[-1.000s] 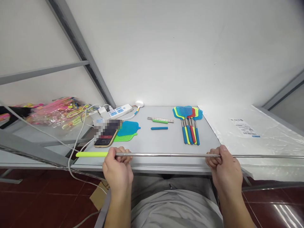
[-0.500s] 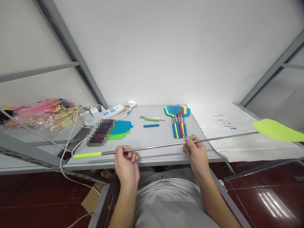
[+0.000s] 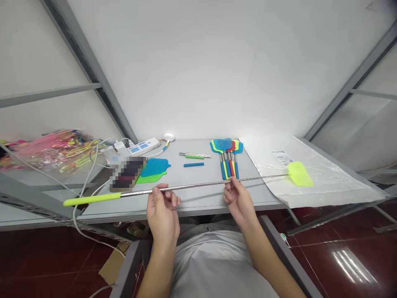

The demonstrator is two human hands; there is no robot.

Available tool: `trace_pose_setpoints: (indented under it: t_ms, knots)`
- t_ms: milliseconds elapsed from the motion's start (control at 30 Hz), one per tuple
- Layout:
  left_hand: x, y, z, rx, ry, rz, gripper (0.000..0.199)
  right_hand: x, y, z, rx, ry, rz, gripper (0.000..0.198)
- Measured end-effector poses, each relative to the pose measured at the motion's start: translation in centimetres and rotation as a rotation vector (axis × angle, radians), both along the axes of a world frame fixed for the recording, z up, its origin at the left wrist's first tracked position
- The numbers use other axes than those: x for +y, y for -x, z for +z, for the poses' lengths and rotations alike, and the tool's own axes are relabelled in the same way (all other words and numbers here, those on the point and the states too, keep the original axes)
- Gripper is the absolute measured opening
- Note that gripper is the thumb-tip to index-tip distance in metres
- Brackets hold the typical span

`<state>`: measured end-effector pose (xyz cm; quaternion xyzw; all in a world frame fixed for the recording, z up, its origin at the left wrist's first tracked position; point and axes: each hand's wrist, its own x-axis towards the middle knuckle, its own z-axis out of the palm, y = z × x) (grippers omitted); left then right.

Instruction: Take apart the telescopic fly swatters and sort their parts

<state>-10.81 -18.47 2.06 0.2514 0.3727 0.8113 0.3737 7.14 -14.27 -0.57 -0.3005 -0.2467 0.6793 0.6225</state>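
A grey table (image 3: pixel 198 194) stands against a white wall inside a grey metal frame, above a glossy dark red tiled floor. Over its front edge, the left hand (image 3: pixel 163 217) and the right hand (image 3: pixel 238 200) each have their grip closed on the steel rod of a long fly swatter (image 3: pixel 192 187), whose yellow-green head hangs over a clear plastic sheet (image 3: pixel 322 182) at the table's right end. Behind the rod lie a bundle of short swatters (image 3: pixel 228 159), a power strip (image 3: pixel 138 147) and a phone (image 3: pixel 127 174).
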Motion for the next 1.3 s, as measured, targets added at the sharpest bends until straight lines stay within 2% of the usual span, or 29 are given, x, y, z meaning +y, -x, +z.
trace_pose_setpoints:
  t_ms: [267, 433, 567, 733, 900, 1100, 1300]
  knots:
    - [-1.3, 0.3, 0.9, 0.205, -0.012, 0.025, 0.027, -0.9, 1.6, 0.4, 0.128, 0.045, -0.033, 0.024]
    - [0.0, 0.4, -0.1, 0.091, 0.063, -0.017, 0.026, -1.1, 1.1, 0.8, 0.136, 0.047, 0.041, 0.026]
    - [0.6, -0.9, -1.1, 0.016, 0.088, -0.088, 0.027, -1.5, 0.7, 1.3, 0.120, 0.024, 0.096, 0.025]
    - [0.6, -2.9, -2.1, -0.028, 0.125, -0.156, 0.031, -1.4, 0.3, 1.2, 0.060, -0.043, -0.067, 0.027]
    - [0.0, -3.6, -1.6, -0.013, 0.157, -0.229, 0.032, -1.8, 0.1, 1.8, 0.055, -0.097, -0.184, 0.030]
    - [-0.7, -4.0, -0.6, 0.020, 0.133, -0.207, 0.033, -2.7, 0.6, 2.8, 0.033, -0.127, -0.225, 0.032]
    - [-0.8, -4.2, -0.8, 0.036, 0.113, -0.209, 0.032, -3.1, 0.5, 3.3, 0.025, -0.178, -0.237, 0.030]
